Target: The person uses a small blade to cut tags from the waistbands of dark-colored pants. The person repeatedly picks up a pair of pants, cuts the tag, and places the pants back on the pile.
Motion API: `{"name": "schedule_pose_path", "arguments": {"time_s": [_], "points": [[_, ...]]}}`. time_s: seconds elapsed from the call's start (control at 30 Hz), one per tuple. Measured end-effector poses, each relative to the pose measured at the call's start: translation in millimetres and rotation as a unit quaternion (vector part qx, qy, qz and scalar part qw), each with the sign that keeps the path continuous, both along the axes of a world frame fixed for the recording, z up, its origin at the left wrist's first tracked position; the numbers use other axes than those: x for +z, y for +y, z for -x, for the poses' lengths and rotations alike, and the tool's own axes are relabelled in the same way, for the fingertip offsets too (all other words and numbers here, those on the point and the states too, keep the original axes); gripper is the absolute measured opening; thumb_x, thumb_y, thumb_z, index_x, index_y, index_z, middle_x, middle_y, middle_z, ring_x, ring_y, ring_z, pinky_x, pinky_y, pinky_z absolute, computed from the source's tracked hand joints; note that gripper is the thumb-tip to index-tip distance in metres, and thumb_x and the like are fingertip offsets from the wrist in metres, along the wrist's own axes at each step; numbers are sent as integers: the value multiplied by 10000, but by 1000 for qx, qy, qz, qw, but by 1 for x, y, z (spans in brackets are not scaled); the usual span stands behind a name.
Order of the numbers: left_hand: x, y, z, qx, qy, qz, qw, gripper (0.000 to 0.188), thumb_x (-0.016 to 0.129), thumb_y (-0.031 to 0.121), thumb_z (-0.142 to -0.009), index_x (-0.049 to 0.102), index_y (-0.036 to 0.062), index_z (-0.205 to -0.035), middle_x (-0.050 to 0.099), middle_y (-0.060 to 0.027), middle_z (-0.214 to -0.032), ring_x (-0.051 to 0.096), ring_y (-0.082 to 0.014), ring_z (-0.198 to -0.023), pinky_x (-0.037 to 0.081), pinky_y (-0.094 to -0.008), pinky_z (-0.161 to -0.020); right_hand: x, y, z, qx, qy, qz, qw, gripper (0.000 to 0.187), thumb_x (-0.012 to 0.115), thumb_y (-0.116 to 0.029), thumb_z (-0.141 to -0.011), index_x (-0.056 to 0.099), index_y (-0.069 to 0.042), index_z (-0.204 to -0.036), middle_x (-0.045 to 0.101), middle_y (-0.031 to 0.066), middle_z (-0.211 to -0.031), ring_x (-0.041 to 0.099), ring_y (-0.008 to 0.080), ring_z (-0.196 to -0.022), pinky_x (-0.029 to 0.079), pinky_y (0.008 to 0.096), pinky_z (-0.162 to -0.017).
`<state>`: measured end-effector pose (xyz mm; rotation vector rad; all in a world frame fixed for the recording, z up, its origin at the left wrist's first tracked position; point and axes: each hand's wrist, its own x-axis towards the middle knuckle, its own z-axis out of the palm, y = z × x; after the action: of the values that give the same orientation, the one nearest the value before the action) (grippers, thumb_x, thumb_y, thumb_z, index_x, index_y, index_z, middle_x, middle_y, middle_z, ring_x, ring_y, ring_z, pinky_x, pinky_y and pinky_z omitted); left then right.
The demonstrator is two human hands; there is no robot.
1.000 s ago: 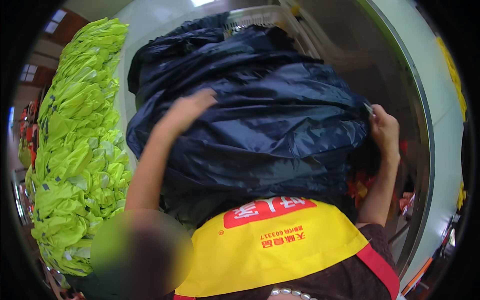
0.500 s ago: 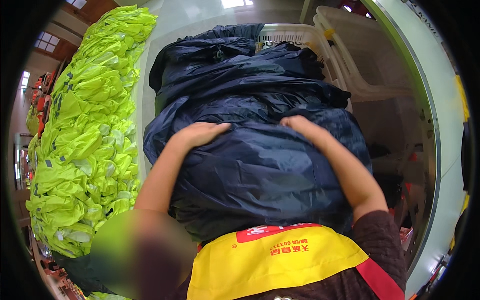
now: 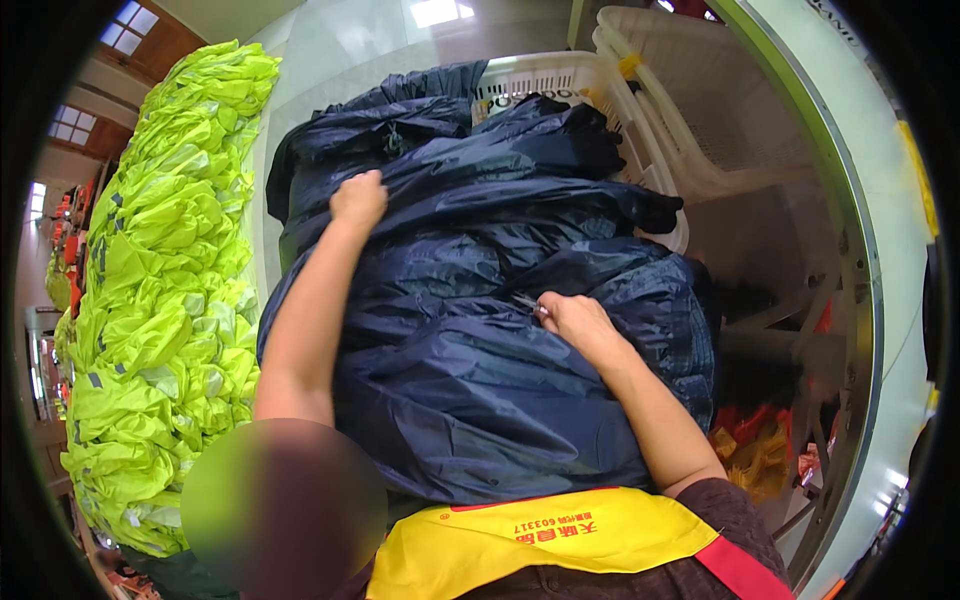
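A pile of dark navy garments [image 3: 480,400] in thin, shiny cloth lies in front of me, its folds running across. My left hand [image 3: 358,200] is farther out on the left side of the pile, fingers closed on a fold of the dark cloth. Nearer me, over the middle of the pile, my right hand [image 3: 578,322] is closed around small metal thread snips [image 3: 525,301]. Their thin tips point left, just over the gathered cloth. My right fingers partly hide the snips.
To the left stands a long heap of bright yellow-green garments [image 3: 170,300]. A white plastic basket [image 3: 655,150] sits behind the dark pile, with clear bins [image 3: 720,130] beside it. A metal table edge [image 3: 862,300] curves along the right; orange and red bags [image 3: 755,450] lie below.
My left hand has moved away from me and closed on cloth farther up the pile. My right hand has drawn nearer to me, and the snips now show. The near cloth has shifted.
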<state>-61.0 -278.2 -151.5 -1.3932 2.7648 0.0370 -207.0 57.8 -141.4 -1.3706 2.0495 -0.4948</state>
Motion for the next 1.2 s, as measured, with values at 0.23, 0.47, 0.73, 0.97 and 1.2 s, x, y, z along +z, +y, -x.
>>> {"name": "schedule_pose_path", "arguments": {"time_s": [0.23, 0.47, 0.73, 0.97, 1.2], "points": [[-78, -1, 56, -34, 193, -79, 977, 285, 628, 338, -798, 621, 59, -857, 637, -183, -881, 598, -361, -867, 459, -450, -745, 1, 1, 5, -19, -13, 22, 999, 166, 512, -197, -845, 585, -50, -864, 600, 227, -726, 603, 403, -721, 464, 479, -657], [17, 8, 23, -249, 155, -139, 946, 275, 579, 261, -854, 585, -4, -780, 572, -228, -767, 576, -386, -741, 448, -425, -645, 7, -1, 9, -14, -23, 31, 999, 173, 506, -191, -859, 599, -48, -887, 616, 216, -774, 608, 388, -759, 480, 453, -686], [102, 173, -15, -516, 240, -142, 810, 186, 677, 125, -740, 571, 25, -854, 581, -113, -851, 599, -296, -759, 494, -363, -648, 18, -9, 22, -328, -342, 384, 793, 201, 466, -187, -951, 581, -22, -949, 615, 32, -804, 491, 82, -572, 426, 212, -524], [193, 237, -52, -547, 185, -219, 786, 200, 585, 102, -767, 601, 68, -963, 586, -67, -819, 618, -236, -672, 500, -309, -533, 13, -15, 56, -424, -510, 224, 714, 372, 692, -396, -787, 565, -50, -835, 481, -33, -628, 426, 55, -473, 347, 198, -410], [225, 247, -96, -557, 61, -91, 824, 216, 561, 126, -731, 610, 159, -938, 584, 20, -761, 602, -145, -637, 500, -255, -504, 32, -18, 59, -410, -583, 373, 595, 176, 626, -82, -794, 608, 19, -938, 647, 113, -851, 651, 217, -725, 556, 349, -719]]}}
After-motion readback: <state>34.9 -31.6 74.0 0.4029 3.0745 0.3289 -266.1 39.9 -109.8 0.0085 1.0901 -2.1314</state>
